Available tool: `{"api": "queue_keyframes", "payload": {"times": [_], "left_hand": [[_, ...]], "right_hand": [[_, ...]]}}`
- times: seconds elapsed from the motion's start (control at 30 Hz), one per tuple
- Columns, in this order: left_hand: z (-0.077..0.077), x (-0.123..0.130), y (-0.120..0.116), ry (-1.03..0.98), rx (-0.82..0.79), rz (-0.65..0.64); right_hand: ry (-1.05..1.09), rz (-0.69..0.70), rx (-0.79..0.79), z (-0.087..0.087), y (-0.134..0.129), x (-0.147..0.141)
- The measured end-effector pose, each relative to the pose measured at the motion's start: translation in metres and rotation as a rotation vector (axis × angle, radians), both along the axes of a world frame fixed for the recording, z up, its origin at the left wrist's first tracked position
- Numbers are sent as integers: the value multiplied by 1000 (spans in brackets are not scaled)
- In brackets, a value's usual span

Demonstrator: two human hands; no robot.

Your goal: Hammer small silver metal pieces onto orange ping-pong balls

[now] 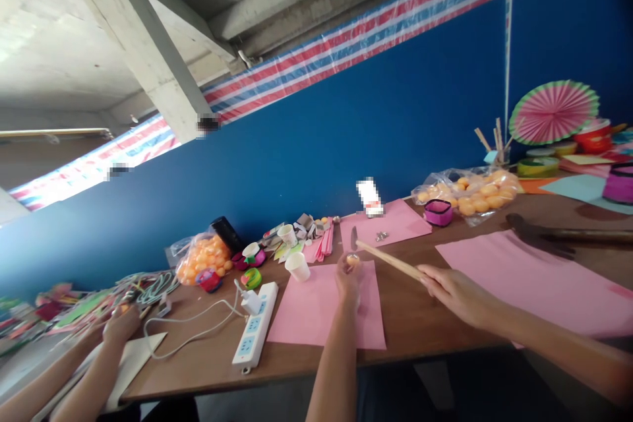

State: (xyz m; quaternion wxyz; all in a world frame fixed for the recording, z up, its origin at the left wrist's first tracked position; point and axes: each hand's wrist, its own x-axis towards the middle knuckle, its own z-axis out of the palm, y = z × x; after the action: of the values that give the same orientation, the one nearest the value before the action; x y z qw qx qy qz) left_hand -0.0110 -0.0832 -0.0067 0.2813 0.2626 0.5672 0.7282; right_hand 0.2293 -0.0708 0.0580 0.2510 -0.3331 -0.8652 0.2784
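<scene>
My right hand (pixel 448 290) is wrapped round the wooden handle of a small hammer (pixel 390 259). The hammer's dark head stands just above my left hand (pixel 347 283). In my left fingers is a small orange ball (pixel 353 261), like a table tennis ball, with something shiny on it that I cannot make out. That hand rests over a pink sheet of paper (pixel 306 310) on the brown table. A white paper cup (pixel 297 266) stands on the sheet's far left corner. Farther back, small metal bits (pixel 381 236) lie on another pink sheet (pixel 410 221).
A white power strip (pixel 254 330) with a plugged-in charger and cable lies left. Bags of orange balls (pixel 205 257) stand at the back left and back right. A larger hammer (pixel 568 233) lies right, above a pink sheet (pixel 544 283). A co-worker's hands (pixel 121 323) are far left.
</scene>
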Motion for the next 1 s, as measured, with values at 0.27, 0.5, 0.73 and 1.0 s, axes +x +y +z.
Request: {"api": "queue_keyframes", "payload": {"times": [0.27,0.5,0.73,1.0], "left_hand": [[0,1,0,15,-52,-7],[10,-1,-5,-25,0,147],[15,-4,-7,-105,92,285],[1,3,1,-104,69,19]], "right_hand": [[0,4,-14,0,-2,-6],[23,-13,-10,-2,-4,-5],[12,14,-44,-7,-1,-6],[35,-4,-21,-9,-2,-6]]}}
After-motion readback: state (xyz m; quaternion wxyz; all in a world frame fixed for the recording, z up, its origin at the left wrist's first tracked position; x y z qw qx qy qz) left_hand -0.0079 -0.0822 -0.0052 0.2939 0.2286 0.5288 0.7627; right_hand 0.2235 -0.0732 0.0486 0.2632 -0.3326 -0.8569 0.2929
